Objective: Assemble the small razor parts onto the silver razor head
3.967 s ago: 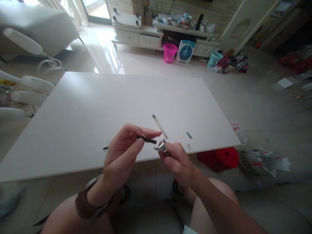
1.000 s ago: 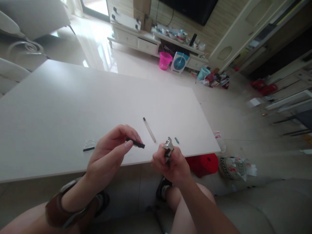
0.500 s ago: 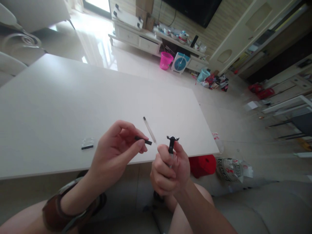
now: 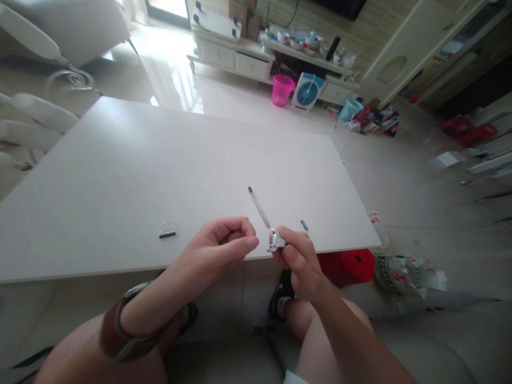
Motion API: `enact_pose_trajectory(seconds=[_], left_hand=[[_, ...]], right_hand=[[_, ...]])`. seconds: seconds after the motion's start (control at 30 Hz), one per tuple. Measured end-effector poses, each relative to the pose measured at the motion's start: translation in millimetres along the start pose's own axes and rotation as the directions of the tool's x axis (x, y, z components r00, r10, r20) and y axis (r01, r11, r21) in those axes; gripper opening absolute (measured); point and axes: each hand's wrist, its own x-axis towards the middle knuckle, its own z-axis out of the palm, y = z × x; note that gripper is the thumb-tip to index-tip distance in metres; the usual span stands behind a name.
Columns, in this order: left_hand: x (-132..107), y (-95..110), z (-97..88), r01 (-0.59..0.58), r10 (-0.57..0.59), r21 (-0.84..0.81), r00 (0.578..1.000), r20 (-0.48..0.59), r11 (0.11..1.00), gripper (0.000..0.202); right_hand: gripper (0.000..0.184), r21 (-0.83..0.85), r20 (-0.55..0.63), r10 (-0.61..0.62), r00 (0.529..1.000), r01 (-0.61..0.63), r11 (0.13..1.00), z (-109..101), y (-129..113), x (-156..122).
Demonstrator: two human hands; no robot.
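Over the near edge of the white table (image 4: 120, 176), my left hand (image 4: 218, 248) is curled shut around a small black strip, which shows only as a dark sliver between the fingers. My right hand (image 4: 298, 261) pinches a small silver metal piece (image 4: 275, 241) at its fingertips, a finger's width from my left hand. A thin clear tube with a dark tip (image 4: 258, 206) lies on the table just beyond both hands. A tiny green piece (image 4: 304, 225) rests to the right of it. A small black strip with a clear bit (image 4: 167, 232) lies to the left.
A red stool (image 4: 348, 265) and a crumpled printed bag (image 4: 404, 273) lie on the floor under the table's right corner. White chairs (image 4: 36, 125) stand at the left. A pink bin (image 4: 281, 88) and a blue fan (image 4: 307, 92) stand by the far cabinet.
My hands have come together. The left hand closed over the black strip that stuck out before. The right hand turned the piece, silver side showing again.
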Motion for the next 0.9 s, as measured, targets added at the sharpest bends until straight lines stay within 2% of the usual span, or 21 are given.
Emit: enact_pose_trajectory(seconds=[0.2,0.37,0.53,0.67,0.9], left_hand=[[-4.1,9.2,3.8,-0.066,0.052,0.217,0.996,0.07,0.974,0.025],[-2.0,13.0,1.6,-0.075,0.049,0.33,0.995,0.085,0.941,0.026],[-1.3,10.5,-4.5,-0.021,-0.017,0.308,0.992,0.121,0.951,0.025],[-0.9,9.9,-4.9,-0.032,-0.003,0.314,0.994,0.11,0.949,0.021],[-0.9,13.4,-1.2,-0.055,0.006,0.318,0.988,0.154,0.946,0.022]], right_hand=[[0.033,-0.194,0.025,-0.101,0.995,0.104,0.975,-7.5,-1.6,3.0],[0.029,-0.32,0.088,-0.078,0.993,0.102,0.942,-12.4,-3.7,4.3],[0.031,-0.404,0.119,-0.067,0.991,0.11,0.908,-16.6,-7.2,4.7],[0.033,-0.453,0.157,-0.046,0.986,0.114,0.884,-18.5,-8.6,5.2],[0.036,-0.369,0.196,-0.019,0.98,0.091,0.925,-18.3,-7.5,5.2]])
